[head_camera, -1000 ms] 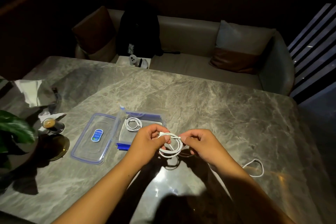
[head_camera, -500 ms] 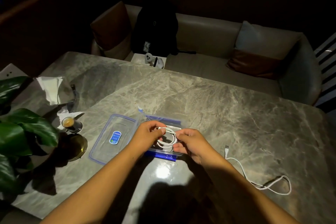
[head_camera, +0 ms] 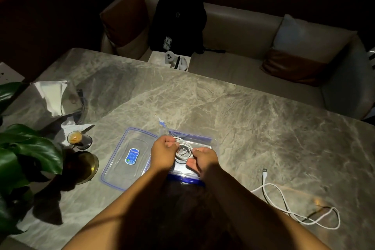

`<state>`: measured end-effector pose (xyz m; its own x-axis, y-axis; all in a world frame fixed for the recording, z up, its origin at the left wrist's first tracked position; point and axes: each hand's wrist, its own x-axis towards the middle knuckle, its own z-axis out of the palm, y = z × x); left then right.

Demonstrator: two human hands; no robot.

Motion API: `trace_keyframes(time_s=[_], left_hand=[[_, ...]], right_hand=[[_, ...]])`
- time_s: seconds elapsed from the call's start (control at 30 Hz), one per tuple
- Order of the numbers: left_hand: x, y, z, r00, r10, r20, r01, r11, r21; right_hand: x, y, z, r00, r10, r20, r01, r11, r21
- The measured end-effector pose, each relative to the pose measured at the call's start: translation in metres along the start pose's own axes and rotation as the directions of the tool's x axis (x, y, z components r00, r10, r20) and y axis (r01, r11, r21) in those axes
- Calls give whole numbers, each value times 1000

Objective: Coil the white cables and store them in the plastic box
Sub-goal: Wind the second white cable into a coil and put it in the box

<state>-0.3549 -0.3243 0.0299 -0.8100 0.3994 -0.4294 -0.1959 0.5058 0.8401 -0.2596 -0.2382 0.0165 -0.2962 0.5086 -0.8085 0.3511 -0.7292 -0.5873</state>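
A clear plastic box (head_camera: pixel 211 141) with blue edges sits on the marble table in front of me. Its lid (head_camera: pixel 121 166) with a blue label lies flat just to the left. My left hand (head_camera: pixel 163 153) and my right hand (head_camera: pixel 203 158) are both over the box, pinching a coiled white cable (head_camera: pixel 183 151) that rests down inside it. Any other coil in the box is hidden by my hands. A second white cable (head_camera: pixel 284 207) lies loose and uncoiled on the table at the right, its USB plug pointing away from me.
At the left stand a leafy plant (head_camera: pixel 26 148), a small glass cup (head_camera: pixel 78 139), a brass dish (head_camera: pixel 85 166) and a tissue holder (head_camera: pixel 50 97). A sofa (head_camera: pixel 243 32) with cushions and a black bag (head_camera: pixel 178 18) lines the table's far edge.
Both hands carried the coiled white cable forward from above the table's near side and lowered it into the box. The view shifted, bringing the loose cable at the right fully into sight.
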Motion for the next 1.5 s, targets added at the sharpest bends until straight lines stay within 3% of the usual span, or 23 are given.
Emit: trace_keyframes(time_s=[0.2, 0.4, 0.57, 0.67, 0.8, 0.93, 1.3, 1.5], left_hand=[[11, -2, 13, 999, 23, -44, -15, 986, 168], [14, -9, 22, 997, 66, -38, -56, 973, 225], [16, -13, 31, 990, 123, -70, -101, 961, 257], [17, -9, 33, 995, 22, -94, -1, 976, 216], [25, -14, 33, 992, -38, -121, 64, 974, 218], [30, -18, 34, 988, -35, -151, 73, 965, 252], [33, -17, 35, 987, -69, -148, 108, 957, 270], [31, -13, 37, 979, -91, -182, 141, 948, 285]], right_hand=[[13, 2, 4, 994, -87, -69, 81, 993, -81], [17, 6, 7, 956, -273, -107, 222, 913, -342], [20, 16, 6, 907, -397, -142, 313, 859, -404], [14, 8, 6, 919, -378, -111, 301, 856, -420], [9, 3, 3, 900, -392, -193, 282, 858, -429], [2, -3, 0, 868, -457, -195, 346, 837, -424], [-2, -3, 6, 852, -448, -270, 320, 855, -408], [6, -12, 8, 904, -305, -299, 177, 905, -388]])
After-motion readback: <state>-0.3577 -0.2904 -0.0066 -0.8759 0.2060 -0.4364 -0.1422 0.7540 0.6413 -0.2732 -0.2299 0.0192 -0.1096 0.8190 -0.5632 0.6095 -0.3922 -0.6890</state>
